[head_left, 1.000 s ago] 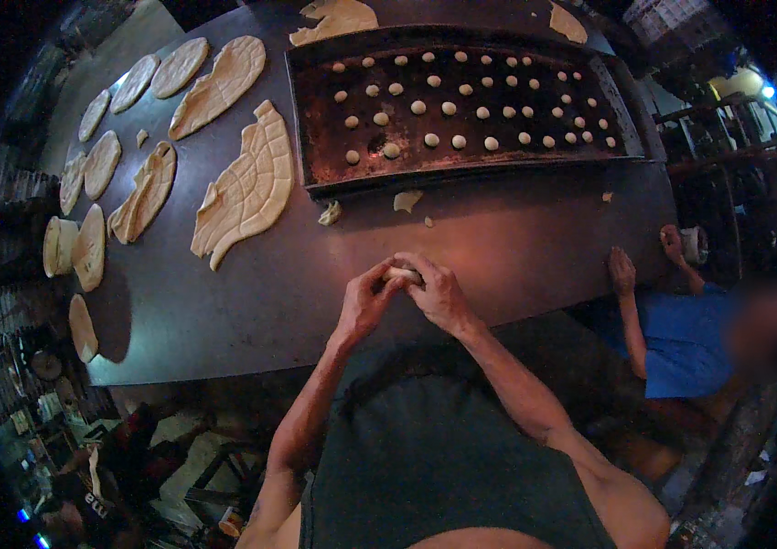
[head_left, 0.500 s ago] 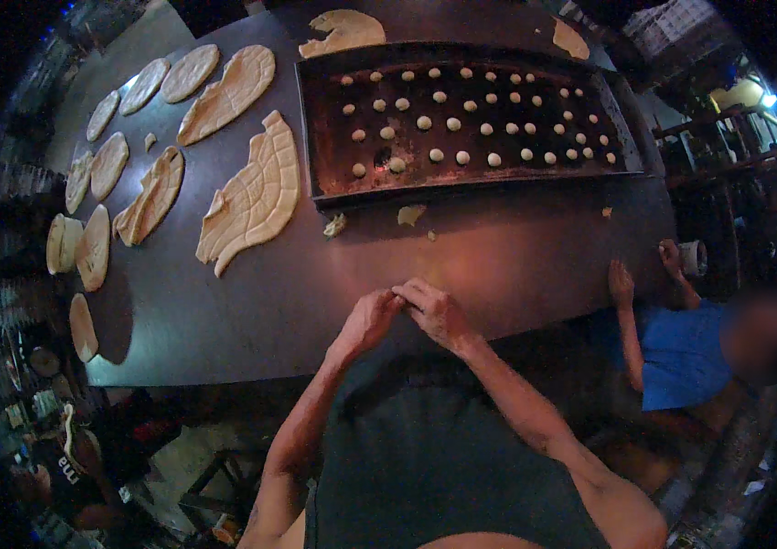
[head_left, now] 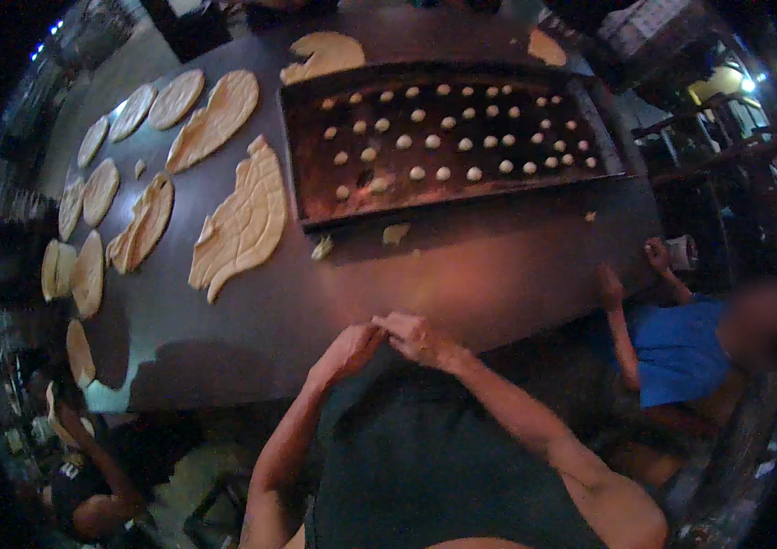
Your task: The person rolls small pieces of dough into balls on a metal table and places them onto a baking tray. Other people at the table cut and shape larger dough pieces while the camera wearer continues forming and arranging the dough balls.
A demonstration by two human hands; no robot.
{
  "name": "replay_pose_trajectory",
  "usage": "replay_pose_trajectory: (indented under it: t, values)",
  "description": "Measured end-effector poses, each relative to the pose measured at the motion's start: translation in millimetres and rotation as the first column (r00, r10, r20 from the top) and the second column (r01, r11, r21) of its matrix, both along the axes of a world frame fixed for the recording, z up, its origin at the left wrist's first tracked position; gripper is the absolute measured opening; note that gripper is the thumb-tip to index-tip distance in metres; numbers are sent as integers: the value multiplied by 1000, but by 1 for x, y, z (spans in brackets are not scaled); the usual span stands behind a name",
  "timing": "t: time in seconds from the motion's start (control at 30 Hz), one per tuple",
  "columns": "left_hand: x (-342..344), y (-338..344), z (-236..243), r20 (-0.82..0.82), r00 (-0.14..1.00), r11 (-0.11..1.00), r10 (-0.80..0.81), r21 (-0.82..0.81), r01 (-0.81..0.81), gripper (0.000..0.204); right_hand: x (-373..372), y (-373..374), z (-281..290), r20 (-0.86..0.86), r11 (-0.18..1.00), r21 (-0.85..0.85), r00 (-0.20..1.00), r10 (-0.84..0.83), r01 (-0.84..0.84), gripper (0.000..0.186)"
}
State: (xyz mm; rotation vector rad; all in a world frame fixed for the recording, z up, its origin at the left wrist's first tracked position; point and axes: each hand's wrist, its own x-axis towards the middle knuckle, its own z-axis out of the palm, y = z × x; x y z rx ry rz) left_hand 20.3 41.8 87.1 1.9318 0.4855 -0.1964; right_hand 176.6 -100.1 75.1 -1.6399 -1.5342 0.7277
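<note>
My left hand (head_left: pixel 353 351) and my right hand (head_left: pixel 417 339) meet above the near edge of the dark table, in front of my body. Both are closed, fingertips pressed together; anything between them is too small or hidden to make out. Beyond them lies a large dark baking tray (head_left: pixel 317 183) with rows of small pale dough balls (head_left: pixel 443 174). Between tray and hands are small dough scraps (head_left: pixel 395 233). To the left of the tray lies a big, scored sheet of dough (head_left: pixel 249 215) with a ragged edge.
Several flat dough pieces (head_left: pixel 175 101) cover the left side of the table (head_left: pixel 251 352). A torn dough sheet (head_left: pixel 329 57) lies behind the tray. At the right edge, a person in a blue shirt (head_left: pixel 676 352) reaches over the table near a white container (head_left: pixel 681 252). Another person (head_left: pixel 100 480) is at lower left.
The table and tray sit slightly lower and further left in the view. My hands stay pressed together. The person at lower left has shifted, an arm now raised toward the table corner.
</note>
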Motion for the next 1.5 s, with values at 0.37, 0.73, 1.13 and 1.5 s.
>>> replay_pose_trajectory:
  t: [0.37, 0.73, 1.13, 1.5]
  values:
    - [-5, 1, -11, -55, 992, 993, -111, 19, 112, 38, 6, -9, -6, -57, 963, -245, 993, 103, -114, 19]
    - [-13, -11, -31, -64, 928, 749, 366, -572, -335, 36, 8, 13, 3, -74, 953, -265, 989, 130, -145, 26]
    - [-62, -3, -87, -158, 914, 928, 373, 55, -369, 42, 16, -39, -46, -420, 951, -304, 890, -179, 48, 31]
    - [-90, 6, -66, -6, 957, 684, 290, 700, -203, 76, 36, -60, -84, 506, 921, -43, 804, -314, 387, 64]
